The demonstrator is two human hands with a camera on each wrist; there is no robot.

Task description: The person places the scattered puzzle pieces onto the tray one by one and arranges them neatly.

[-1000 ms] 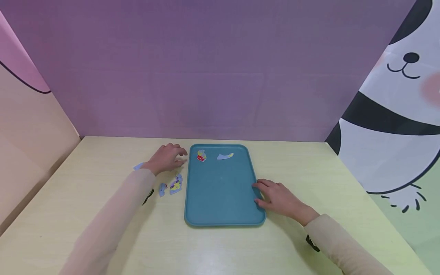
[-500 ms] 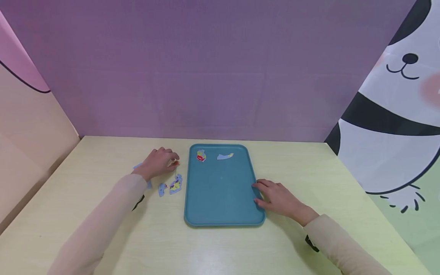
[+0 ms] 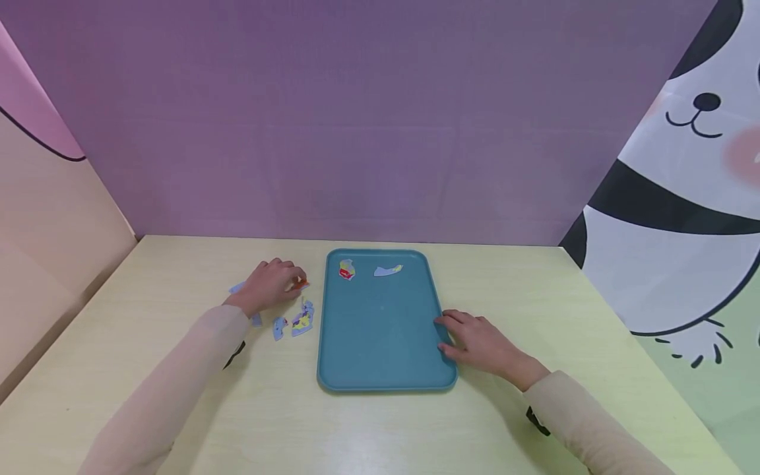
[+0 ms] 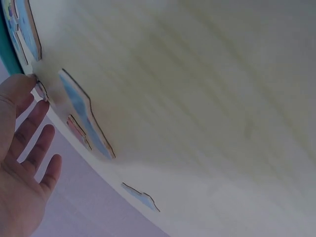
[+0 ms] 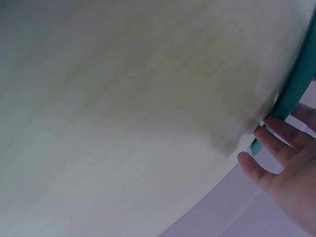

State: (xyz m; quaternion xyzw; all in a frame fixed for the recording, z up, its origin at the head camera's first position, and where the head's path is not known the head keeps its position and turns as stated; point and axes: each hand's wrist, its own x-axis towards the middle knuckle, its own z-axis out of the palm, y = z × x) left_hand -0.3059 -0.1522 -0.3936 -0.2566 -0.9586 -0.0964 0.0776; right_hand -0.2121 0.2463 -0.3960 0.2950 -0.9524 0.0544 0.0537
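Note:
My left hand (image 3: 268, 285) is left of the blue tray (image 3: 386, 336), its thumb and index finger pinching a small reddish puzzle piece (image 3: 301, 285). In the left wrist view that puzzle piece (image 4: 42, 91) shows at the fingertips, near the tabletop, while the other fingers spread away. Closer to me lie a yellow-and-blue puzzle piece (image 3: 303, 319) and a smaller blue one (image 3: 279, 328). Blue pieces (image 3: 236, 287) show partly from behind the left wrist. My right hand (image 3: 483, 343) rests on the tray's right rim, fingers relaxed; the right wrist view shows its fingertips by the tray's edge (image 5: 296, 79).
Inside the tray's far end lie a red-and-yellow puzzle piece (image 3: 347, 269) and a slim pale blue one (image 3: 388, 270). The pale wooden table (image 3: 380, 435) ends at a purple backdrop (image 3: 380, 132) behind. A panda-print panel (image 3: 683, 264) borders the right side.
My left hand has drawn back from the tray's left rim, leftward and slightly toward me, and now pinches the reddish puzzle piece. The right hand has stayed on the tray's rim.

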